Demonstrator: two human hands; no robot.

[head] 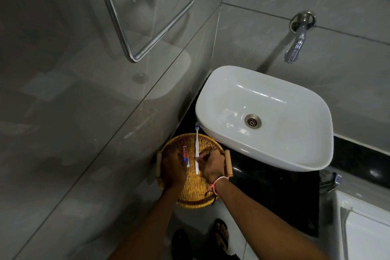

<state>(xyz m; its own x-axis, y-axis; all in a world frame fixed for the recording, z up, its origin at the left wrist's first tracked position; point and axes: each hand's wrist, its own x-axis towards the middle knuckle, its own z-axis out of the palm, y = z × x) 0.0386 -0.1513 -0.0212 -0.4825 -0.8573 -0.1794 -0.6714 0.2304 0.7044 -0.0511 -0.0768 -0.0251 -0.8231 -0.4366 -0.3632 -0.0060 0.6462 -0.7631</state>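
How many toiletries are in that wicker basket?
2. A toothpaste tube on the left, held by the left hand, and a white toothbrush beside it, pinched by the right hand. The hands may hide others.

The only marking I can read from my remote station is the brand word "Anchor". It is set in white slanted letters on the red band of the toothpaste tube (185, 156) and runs lengthwise along it. Fainter marks beside the word may be smaller print, too fine to read here, and the left hand (173, 168) covers the tube's lower end.
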